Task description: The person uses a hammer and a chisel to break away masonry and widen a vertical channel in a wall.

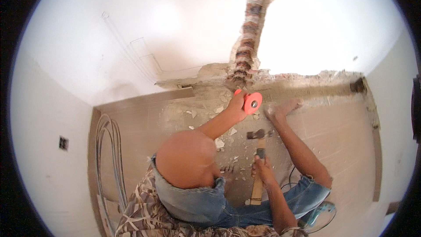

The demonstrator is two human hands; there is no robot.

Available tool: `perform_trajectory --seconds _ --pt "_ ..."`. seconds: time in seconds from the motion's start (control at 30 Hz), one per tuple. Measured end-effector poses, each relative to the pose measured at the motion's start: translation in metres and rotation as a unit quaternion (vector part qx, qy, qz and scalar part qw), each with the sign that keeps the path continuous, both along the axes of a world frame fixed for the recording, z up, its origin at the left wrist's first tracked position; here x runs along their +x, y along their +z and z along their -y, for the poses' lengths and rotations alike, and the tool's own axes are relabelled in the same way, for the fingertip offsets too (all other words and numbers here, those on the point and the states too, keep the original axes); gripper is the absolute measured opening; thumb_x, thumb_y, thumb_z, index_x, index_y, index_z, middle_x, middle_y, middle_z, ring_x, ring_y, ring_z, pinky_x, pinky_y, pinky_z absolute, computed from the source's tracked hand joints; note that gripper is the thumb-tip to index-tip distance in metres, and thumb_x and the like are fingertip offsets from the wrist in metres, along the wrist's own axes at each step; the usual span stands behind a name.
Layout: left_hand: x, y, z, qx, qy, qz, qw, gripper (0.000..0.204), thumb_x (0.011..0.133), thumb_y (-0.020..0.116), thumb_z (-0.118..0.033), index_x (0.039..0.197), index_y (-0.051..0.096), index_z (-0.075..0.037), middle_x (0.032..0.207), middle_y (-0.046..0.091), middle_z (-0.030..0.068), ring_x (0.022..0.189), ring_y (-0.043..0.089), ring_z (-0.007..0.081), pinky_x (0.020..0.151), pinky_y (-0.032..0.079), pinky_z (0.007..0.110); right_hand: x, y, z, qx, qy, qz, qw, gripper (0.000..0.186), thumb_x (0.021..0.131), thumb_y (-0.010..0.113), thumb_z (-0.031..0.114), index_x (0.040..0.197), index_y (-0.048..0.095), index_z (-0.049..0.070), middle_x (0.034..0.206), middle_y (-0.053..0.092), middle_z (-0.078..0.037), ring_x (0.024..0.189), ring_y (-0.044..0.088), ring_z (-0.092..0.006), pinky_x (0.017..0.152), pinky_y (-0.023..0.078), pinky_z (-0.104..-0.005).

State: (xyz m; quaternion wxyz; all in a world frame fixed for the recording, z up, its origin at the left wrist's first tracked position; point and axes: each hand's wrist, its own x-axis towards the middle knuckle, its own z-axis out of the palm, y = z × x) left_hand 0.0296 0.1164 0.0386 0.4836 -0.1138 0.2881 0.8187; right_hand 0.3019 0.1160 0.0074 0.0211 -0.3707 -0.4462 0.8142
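Note:
My left hand (237, 104) is closed round a chisel with a round red hand guard (252, 103). Its metal striking end faces up, and the blade is hidden beneath the hand at the foot of the wall. My right hand (262, 170) grips the wooden handle of a hammer (261, 142) partway along. The hammer head hangs over the floor, below and apart from the chisel. A chased channel (251, 30) with bare red brick runs up the white wall above my left hand. Broken plaster chips (220, 142) lie on the floor between my legs.
My bare right foot (287, 106) rests by the wall's broken lower edge. Coiled grey tubing (109, 149) leans at the left. A teal power tool (319, 214) with a dark cord lies beside my right thigh. A skirting strip (144, 100) runs along the left wall base.

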Motion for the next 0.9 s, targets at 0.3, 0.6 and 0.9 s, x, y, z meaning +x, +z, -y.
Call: perform_trajectory --seconds 0.3,0.6,0.9 --pt "-0.058 0.023 -0.043 0.061 0.066 0.013 0.996 0.011 0.09 0.044 -0.013 0.086 0.047 -0.003 0.082 0.05 0.0063 0.077 0.054 0.0181 0.074 0.048 0.035 -0.016 0.163 -0.07 0.359 -0.254 -0.168 0.882 0.039 0.091 0.048 0.033 0.119 0.038 0.007 0.07 0.046 -0.001 0.051 0.044 -0.0078 0.042 0.037 -0.0206" --pt "-0.056 0.051 -0.042 0.049 0.114 0.086 0.989 0.013 0.093 0.043 -0.016 0.092 0.047 -0.005 0.087 0.051 0.007 0.082 0.054 0.0187 0.076 0.048 0.038 -0.116 0.149 -0.061 0.413 -0.359 -0.305 0.78 0.037 0.092 0.045 0.033 0.118 0.039 0.007 0.075 0.05 -0.004 0.057 0.048 -0.0113 0.048 0.041 -0.0252" --pt "-0.073 0.022 -0.064 0.085 0.084 0.09 0.989 0.014 0.093 0.042 -0.018 0.094 0.046 -0.005 0.087 0.051 0.0077 0.08 0.055 0.022 0.074 0.05 0.04 -0.119 0.096 -0.05 0.394 -0.113 -0.149 0.9 0.029 0.092 0.046 0.032 0.106 0.039 0.008 0.065 0.049 -0.003 0.047 0.048 -0.0107 0.04 0.041 -0.0237"
